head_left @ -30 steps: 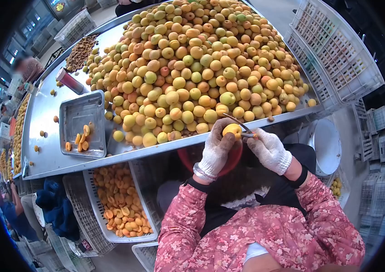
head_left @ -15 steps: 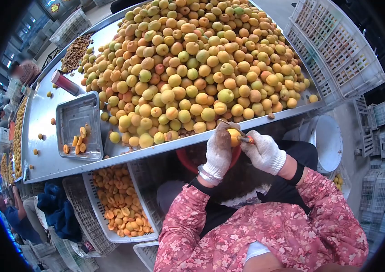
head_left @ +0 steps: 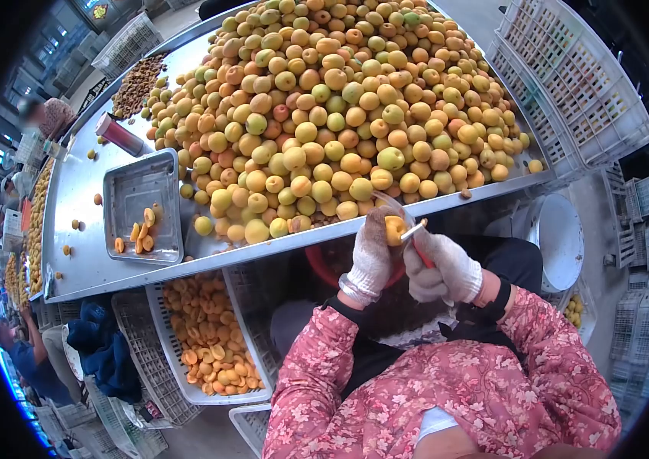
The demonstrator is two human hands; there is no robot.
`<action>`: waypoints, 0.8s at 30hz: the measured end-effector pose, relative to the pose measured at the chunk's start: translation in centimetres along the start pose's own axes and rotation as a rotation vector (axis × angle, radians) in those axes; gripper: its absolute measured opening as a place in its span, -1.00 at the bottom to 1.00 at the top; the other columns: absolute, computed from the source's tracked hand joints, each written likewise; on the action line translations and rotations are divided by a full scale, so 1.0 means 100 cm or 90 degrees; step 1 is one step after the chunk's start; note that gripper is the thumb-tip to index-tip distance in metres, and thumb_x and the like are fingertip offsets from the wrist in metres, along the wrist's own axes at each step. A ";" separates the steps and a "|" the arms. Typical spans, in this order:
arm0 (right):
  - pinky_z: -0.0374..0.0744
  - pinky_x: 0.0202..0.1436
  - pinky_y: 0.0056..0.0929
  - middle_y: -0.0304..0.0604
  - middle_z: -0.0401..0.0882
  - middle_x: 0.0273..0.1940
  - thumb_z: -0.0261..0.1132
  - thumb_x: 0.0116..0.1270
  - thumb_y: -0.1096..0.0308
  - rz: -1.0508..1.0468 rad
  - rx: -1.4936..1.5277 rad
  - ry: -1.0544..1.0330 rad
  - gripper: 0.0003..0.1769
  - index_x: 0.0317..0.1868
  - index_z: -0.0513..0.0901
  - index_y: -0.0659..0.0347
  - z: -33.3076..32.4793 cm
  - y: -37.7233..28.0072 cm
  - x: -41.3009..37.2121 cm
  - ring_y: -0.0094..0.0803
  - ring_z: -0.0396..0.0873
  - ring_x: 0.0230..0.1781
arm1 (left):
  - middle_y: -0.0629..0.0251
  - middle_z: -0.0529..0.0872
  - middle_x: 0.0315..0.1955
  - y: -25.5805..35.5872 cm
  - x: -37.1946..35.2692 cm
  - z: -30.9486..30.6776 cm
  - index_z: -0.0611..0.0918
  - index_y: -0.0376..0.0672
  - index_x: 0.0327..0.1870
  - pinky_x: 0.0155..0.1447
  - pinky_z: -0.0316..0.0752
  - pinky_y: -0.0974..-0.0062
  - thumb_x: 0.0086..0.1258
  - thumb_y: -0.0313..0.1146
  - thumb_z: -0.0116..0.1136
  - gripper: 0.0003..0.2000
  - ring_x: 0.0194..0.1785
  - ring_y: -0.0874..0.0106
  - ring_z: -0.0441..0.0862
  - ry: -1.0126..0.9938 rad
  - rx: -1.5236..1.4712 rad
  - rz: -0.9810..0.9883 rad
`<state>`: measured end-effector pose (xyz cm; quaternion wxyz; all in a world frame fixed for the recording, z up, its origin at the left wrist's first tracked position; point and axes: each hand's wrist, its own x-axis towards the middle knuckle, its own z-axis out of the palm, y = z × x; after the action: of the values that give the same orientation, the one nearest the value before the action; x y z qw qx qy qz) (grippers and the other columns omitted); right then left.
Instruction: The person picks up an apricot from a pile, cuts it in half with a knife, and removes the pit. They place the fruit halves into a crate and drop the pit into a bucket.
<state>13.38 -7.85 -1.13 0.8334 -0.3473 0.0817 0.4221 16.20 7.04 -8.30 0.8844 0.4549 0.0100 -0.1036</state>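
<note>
Sitting in the left hand (head_left: 369, 260) is a yellow-orange fruit (head_left: 395, 230), pinched near the table's (head_left: 279, 246) front edge; the right hand (head_left: 444, 268) grips a red-handled tool (head_left: 421, 249) beside it. Beyond lies the fruit pile (head_left: 324, 130), with a metal tray (head_left: 141, 251) to its left.

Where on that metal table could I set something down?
Left of the tray, between it and the table's left edge, among a few stray fruits; the tray's far half is bare too. The fruit pile crowds the middle and right.
</note>
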 end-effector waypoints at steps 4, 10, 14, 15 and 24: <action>0.30 -0.62 -0.53 -0.38 0.34 -0.62 0.07 0.57 0.05 -0.119 -0.345 0.236 -0.62 -0.30 0.49 0.18 0.015 0.004 -0.010 -0.57 0.24 -0.76 | 0.26 0.65 -0.22 0.019 -0.009 0.014 0.57 -0.20 -0.06 0.00 0.56 0.45 0.53 0.30 -0.26 -0.36 -0.18 0.40 0.63 0.045 -0.181 -0.076; 0.52 -0.35 -0.32 -0.05 0.57 -0.48 0.20 0.47 0.30 -0.291 -0.756 0.273 -0.82 -0.16 0.51 0.27 -0.001 0.020 -0.011 -0.18 0.64 -0.44 | 0.27 0.66 -0.30 0.018 -0.006 0.006 0.59 -0.23 -0.14 -0.02 0.53 0.48 0.55 0.31 -0.38 -0.30 -0.23 0.45 0.60 -0.076 -0.153 -0.022; 0.53 -0.36 -0.26 0.07 0.58 -0.47 0.23 0.45 0.28 -0.305 -0.819 0.294 -0.81 -0.17 0.51 0.26 0.003 0.021 -0.010 0.04 0.64 -0.41 | 0.29 0.66 -0.31 0.016 -0.007 0.006 0.60 -0.23 -0.15 -0.03 0.53 0.49 0.54 0.32 -0.39 -0.29 -0.23 0.47 0.61 -0.028 -0.117 -0.004; 0.53 -0.36 -0.26 0.07 0.58 -0.47 0.23 0.45 0.28 -0.303 -0.820 0.294 -0.81 -0.17 0.51 0.26 0.003 0.020 -0.011 0.04 0.64 -0.41 | 0.29 0.66 -0.31 0.015 -0.006 0.006 0.61 -0.23 -0.15 -0.03 0.53 0.49 0.54 0.32 -0.39 -0.29 -0.22 0.47 0.61 -0.031 -0.123 0.003; 0.55 -0.35 -0.21 0.09 0.60 -0.46 0.24 0.44 0.28 -0.314 -0.895 0.304 -0.80 -0.15 0.50 0.27 0.002 0.020 -0.008 0.09 0.65 -0.38 | 0.28 0.65 -0.32 0.013 -0.006 0.005 0.60 -0.25 -0.16 -0.06 0.55 0.48 0.55 0.29 -0.36 -0.31 -0.27 0.45 0.62 -0.022 -0.089 0.009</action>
<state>11.30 -7.47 -1.63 0.4473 -0.8832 -0.1074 0.0916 15.80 7.54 -6.89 0.9148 0.3904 -0.0013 -0.1038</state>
